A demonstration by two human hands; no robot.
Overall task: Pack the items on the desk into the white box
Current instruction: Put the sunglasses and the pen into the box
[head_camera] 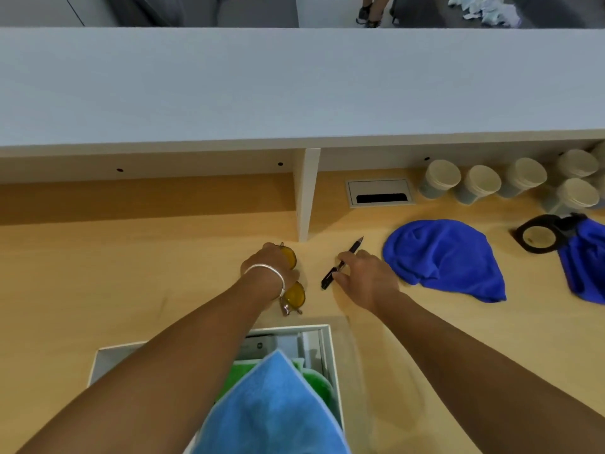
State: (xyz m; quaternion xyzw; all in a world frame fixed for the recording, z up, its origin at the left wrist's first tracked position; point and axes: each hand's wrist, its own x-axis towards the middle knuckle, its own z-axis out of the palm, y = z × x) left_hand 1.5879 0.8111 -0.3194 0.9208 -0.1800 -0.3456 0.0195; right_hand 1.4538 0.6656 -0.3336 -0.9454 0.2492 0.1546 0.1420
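Both hands past the white box (333, 355) rim — left hand (271, 267), right hand (366, 276).

No legible writing appears anywhere on the desk. A pale card or packet (258, 346) lying inside the white box (332, 355) carries a small dark mark, too blurred to read. The lidded cups (440, 178) along the back of the desk show plain, unmarked tops.

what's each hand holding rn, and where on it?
Left hand grips the yellow-lensed glasses around the middle, between the lenses. Right hand pinches the black pen mid-barrel.
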